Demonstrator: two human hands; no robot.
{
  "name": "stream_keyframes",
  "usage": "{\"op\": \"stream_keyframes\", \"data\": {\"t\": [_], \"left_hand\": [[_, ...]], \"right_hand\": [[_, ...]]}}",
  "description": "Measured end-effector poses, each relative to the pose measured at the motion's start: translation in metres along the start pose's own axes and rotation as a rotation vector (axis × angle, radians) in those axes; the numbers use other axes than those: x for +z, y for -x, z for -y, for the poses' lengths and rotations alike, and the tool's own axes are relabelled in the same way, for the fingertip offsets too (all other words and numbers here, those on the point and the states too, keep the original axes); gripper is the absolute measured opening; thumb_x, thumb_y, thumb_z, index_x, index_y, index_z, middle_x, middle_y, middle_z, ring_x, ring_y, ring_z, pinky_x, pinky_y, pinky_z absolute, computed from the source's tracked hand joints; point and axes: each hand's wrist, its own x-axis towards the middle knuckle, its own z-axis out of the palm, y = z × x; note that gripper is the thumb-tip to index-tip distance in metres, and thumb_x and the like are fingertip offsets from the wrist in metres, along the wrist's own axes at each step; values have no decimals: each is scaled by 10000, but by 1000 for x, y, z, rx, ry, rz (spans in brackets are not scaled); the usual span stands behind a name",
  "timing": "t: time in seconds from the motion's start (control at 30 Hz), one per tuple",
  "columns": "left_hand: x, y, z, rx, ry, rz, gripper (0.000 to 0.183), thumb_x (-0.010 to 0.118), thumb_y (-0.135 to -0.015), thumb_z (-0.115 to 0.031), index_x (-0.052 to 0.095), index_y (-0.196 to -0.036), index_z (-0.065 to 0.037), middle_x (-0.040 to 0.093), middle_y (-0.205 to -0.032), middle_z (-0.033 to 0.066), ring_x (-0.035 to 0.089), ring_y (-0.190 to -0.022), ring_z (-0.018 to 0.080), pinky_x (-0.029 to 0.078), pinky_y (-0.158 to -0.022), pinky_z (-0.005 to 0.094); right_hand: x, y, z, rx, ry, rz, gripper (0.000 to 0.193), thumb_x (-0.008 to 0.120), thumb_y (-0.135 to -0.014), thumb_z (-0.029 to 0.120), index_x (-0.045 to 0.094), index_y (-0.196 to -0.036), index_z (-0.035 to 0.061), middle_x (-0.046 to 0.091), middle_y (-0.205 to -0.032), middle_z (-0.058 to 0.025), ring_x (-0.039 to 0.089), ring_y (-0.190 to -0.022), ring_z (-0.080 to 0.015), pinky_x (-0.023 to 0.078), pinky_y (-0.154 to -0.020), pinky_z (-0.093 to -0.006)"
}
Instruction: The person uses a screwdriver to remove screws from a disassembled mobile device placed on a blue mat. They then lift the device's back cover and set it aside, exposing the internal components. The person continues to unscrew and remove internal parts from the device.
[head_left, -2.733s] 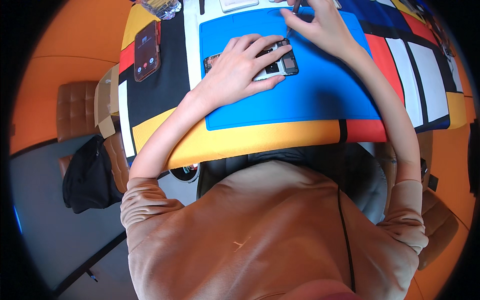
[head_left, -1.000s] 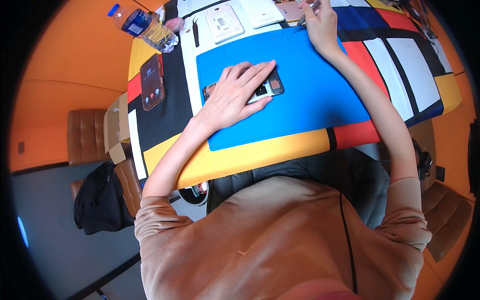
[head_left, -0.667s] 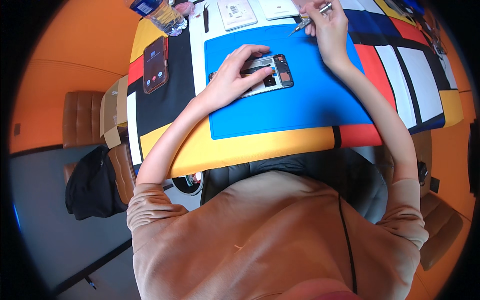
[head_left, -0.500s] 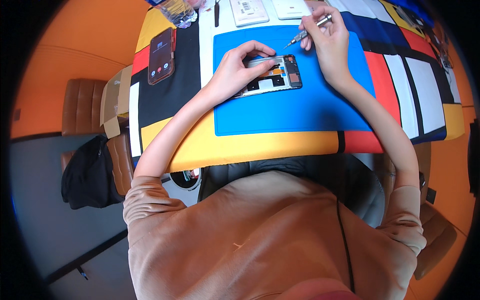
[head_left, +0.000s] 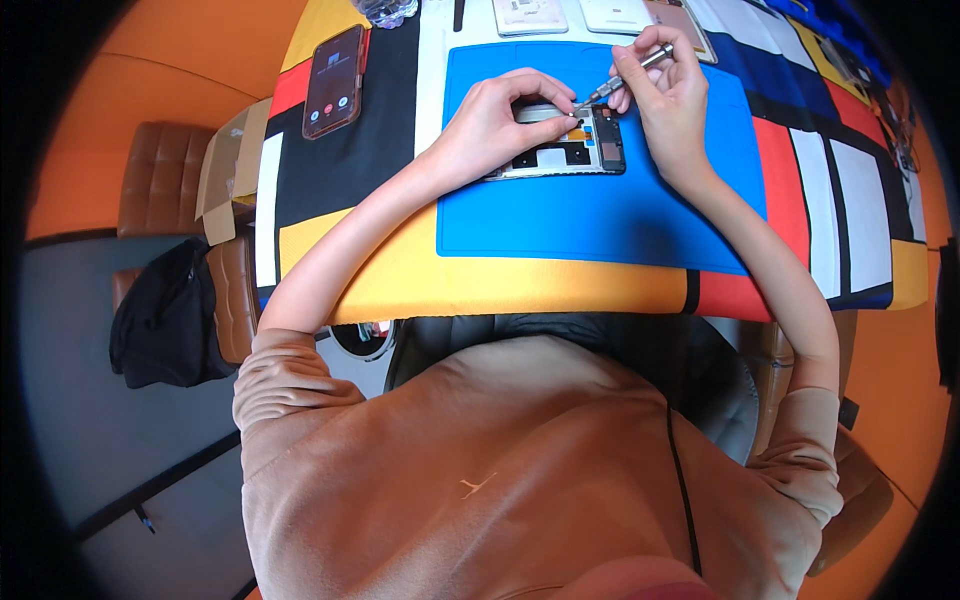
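An opened smartphone (head_left: pixel 609 150), its inner parts bare, lies on a blue work mat (head_left: pixel 590 225). My left hand (head_left: pixel 497 122) rests over its left and upper side. The thumb and forefinger of that hand close together at the screwdriver's tip, and whether something tiny sits between them is too small to tell. In my right hand (head_left: pixel 672 105) is a slim metal screwdriver (head_left: pixel 607 90), slanting down to the left. Its tip meets the left fingertips above the phone's upper edge.
A second phone (head_left: pixel 333 85) with a lit screen lies left of the mat. Beyond the mat are flat white devices (head_left: pixel 530 14), a thin black tool (head_left: pixel 458 14) and a clear bottle (head_left: pixel 386 10). A cardboard box (head_left: pixel 226 180) stands left of the patterned tablecloth (head_left: pixel 480 290).
The screwdriver's tip has come down to my left fingertips. My left thumb and forefinger have drawn together. The whole view has shifted slightly.
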Motion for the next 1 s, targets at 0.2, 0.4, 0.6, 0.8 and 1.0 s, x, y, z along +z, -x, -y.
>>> {"op": "stream_keyframes", "data": {"t": [0.2,0.4,0.6,0.8,1.0], "left_hand": [[-1,1,-1,-33,-12,23,185,764,-926,-206,768,-1009,-40,694,-1233,72,669,-1059,148,536,-979,319],[-1,2,-4,-41,-33,18,176,758,-929,-193,769,-1014,-39,693,-1239,72,668,-1058,143,538,-972,315],[-1,1,-3,-61,20,29,189,753,-937,-191,765,-1031,-27,689,-1244,82,672,-1060,142,539,-974,317],[-1,3,-7,-103,-13,48,290,752,-940,-212,713,-1171,-40,669,-1261,91,675,-1063,164,537,-990,330],[6,8,-14,322,-384,57,402,721,-942,-269,653,-1306,-113,603,-1351,86,574,-1244,262,515,-1015,384]], "right_hand": [[2,1,0,8,24,-2,213,679,-998,73,509,-1119,30,650,-866,-93,622,-620,-87,488,-552,-202],[2,3,2,-2,42,11,214,671,-1000,62,503,-1129,34,649,-884,-92,628,-632,-80,499,-564,-193],[3,5,3,-38,47,22,217,666,-1000,52,501,-1140,36,640,-914,-81,628,-663,-70,510,-578,-190],[3,5,9,-62,73,51,206,657,-998,50,499,-1130,40,658,-958,-87,633,-698,-80,515,-604,-201],[2,5,21,-243,316,-109,71,572,-1016,43,519,-1058,64,516,-783,21,485,-650,-41,376,-580,-204]]}}
